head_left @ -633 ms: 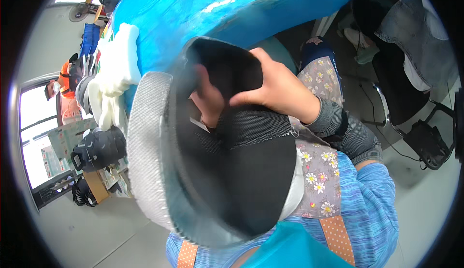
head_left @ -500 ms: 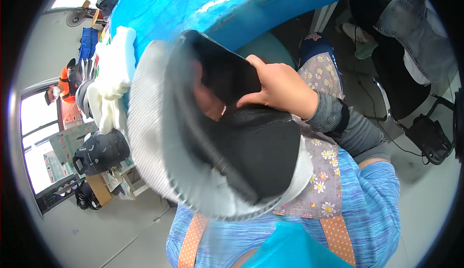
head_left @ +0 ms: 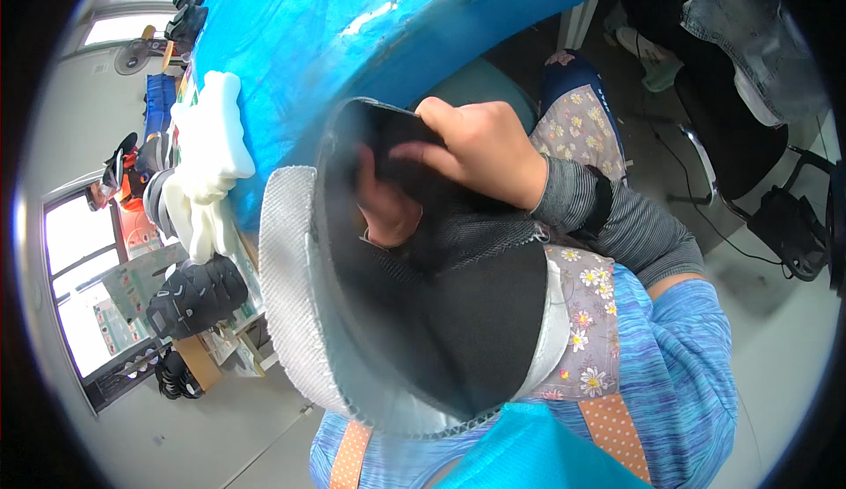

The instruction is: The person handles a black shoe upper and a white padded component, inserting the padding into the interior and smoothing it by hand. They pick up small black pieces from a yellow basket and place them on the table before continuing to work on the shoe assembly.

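A shoe upper (head_left: 493, 313), grey-white outside with a black lining and a stitched lower edge, is held close in front of my chest, its opening facing up. My right hand (head_left: 485, 150) comes in from the right in a striped sleeve and pinches the upper's far edge, thumb inside against the black lining. Through the opening my left hand (head_left: 388, 207) shows in part, a finger stretched out and no object in it. The upper's side hides the left forearm. Motion blurs the upper's near left part.
A table with a blue cover (head_left: 291, 66) curves along the top. White padded pieces (head_left: 211, 137) and a black bag (head_left: 198, 295) sit at the left. On the right are a black chair (head_left: 731, 137) and a cable (head_left: 705, 229). Another person is far left.
The upper has shifted down and tilted, so its opening shows more. My right hand has moved slightly left along its edge. More of my left hand shows inside.
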Tool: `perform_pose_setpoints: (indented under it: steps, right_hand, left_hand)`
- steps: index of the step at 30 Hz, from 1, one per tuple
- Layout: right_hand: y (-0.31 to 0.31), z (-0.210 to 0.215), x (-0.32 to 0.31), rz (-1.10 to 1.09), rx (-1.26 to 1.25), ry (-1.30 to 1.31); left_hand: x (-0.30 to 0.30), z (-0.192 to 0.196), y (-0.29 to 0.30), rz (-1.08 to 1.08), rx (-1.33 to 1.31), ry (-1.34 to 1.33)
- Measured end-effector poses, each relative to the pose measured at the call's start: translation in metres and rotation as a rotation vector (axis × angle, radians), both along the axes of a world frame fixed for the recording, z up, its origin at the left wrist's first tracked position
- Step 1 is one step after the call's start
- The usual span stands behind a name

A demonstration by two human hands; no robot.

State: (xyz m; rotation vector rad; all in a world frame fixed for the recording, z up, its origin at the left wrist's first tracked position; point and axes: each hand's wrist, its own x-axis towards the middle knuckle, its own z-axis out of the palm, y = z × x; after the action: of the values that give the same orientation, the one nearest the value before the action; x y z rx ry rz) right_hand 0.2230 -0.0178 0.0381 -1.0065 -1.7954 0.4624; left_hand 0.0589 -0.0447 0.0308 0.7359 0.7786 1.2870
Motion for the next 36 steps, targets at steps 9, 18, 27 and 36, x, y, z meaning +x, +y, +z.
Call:
perform_pose_setpoints:
  steps: [9,18,27,36]
  right_hand:
    - [0.013,0.002,0.007,0.081,0.018,0.089]
    - [-0.011,0.003,-0.002,0.191,-0.196,0.105]
    - [-0.007,0.005,-0.009,0.027,0.012,0.197]
    - [0.006,0.004,0.001,0.048,-0.202,0.161]
  left_hand:
    - [-0.008,-0.021,0.0,0.039,0.072,0.159]
    - [-0.041,-0.011,0.008,0.535,0.06,0.69]
    - [-0.042,-0.014,0.007,0.497,-0.224,0.175]
    - [0.017,-0.009,-0.004,0.327,0.079,0.051]
